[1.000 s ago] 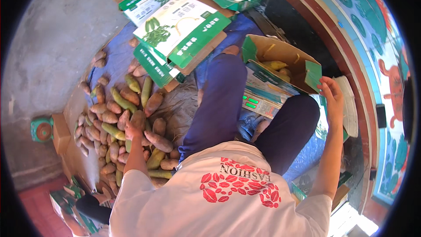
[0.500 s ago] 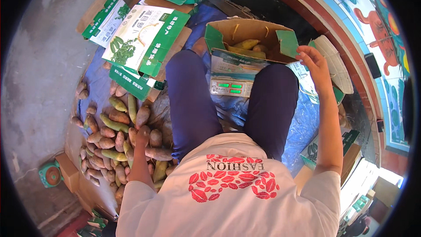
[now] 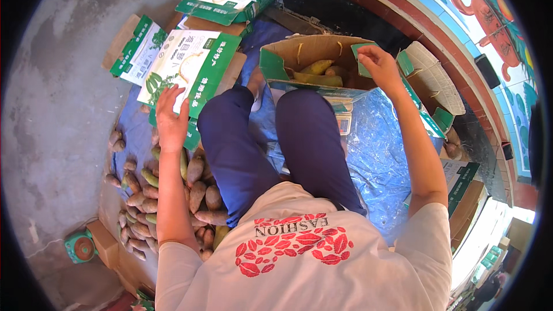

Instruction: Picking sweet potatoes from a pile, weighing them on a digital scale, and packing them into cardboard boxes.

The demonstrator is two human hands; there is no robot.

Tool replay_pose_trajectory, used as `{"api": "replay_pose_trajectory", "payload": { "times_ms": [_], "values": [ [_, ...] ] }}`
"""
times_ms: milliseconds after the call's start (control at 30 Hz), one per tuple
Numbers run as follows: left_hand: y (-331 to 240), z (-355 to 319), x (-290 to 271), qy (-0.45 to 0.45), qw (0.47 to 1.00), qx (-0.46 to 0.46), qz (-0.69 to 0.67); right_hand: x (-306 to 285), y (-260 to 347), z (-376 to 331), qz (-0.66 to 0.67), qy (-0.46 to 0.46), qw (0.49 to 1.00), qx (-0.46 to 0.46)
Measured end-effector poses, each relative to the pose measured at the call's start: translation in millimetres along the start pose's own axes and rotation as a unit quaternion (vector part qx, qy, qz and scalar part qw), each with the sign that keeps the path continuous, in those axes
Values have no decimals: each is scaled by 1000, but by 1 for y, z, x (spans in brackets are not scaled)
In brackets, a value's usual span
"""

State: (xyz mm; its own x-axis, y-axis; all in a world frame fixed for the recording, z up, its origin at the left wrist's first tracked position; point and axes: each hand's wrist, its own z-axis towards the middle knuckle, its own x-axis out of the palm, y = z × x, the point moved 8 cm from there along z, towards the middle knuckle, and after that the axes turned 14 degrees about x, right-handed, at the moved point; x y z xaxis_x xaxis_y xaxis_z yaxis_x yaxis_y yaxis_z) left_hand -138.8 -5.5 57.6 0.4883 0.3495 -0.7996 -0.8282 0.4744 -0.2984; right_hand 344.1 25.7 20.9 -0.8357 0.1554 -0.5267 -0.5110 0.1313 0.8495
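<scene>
The left hand reaches toward eleven o'clock, fingers spread and open. The right hand stretches toward one o'clock, fingers curled, arm extended.

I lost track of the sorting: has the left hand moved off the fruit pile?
Yes. The left hand has gone forward off the fruit pile toward the flattened green-and-white carton.

open box: matt brown cardboard | tarp: glossy blue plastic | floor: rough grey concrete

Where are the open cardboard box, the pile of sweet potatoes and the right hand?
open cardboard box (image 3: pixel 288 52), head view, inner back wall.
pile of sweet potatoes (image 3: pixel 199 193), head view, one root mid-pile.
right hand (image 3: pixel 379 66), head view, back of hand.
</scene>
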Motion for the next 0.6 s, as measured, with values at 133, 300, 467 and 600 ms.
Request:
{"api": "replay_pose_trajectory", "payload": {
  "times_ms": [133, 300, 467, 600],
  "values": [
    [-25, 17, -8, 26, 999, 39, 24, 23, 19, 18, -77, -37, 995, -53],
    [57, -61, 4, -7, 997, -73, -19, 47, 15, 26, -57, 17, 997, -53],
    [127, -230, 39, 138, 928, -346, -2, 68, 31, 41, -49, 123, 989, -61],
    [143, -398, 76, 346, 793, -500, 35, 79, 72, 32, -19, 195, 979, -63]
  ]
}}
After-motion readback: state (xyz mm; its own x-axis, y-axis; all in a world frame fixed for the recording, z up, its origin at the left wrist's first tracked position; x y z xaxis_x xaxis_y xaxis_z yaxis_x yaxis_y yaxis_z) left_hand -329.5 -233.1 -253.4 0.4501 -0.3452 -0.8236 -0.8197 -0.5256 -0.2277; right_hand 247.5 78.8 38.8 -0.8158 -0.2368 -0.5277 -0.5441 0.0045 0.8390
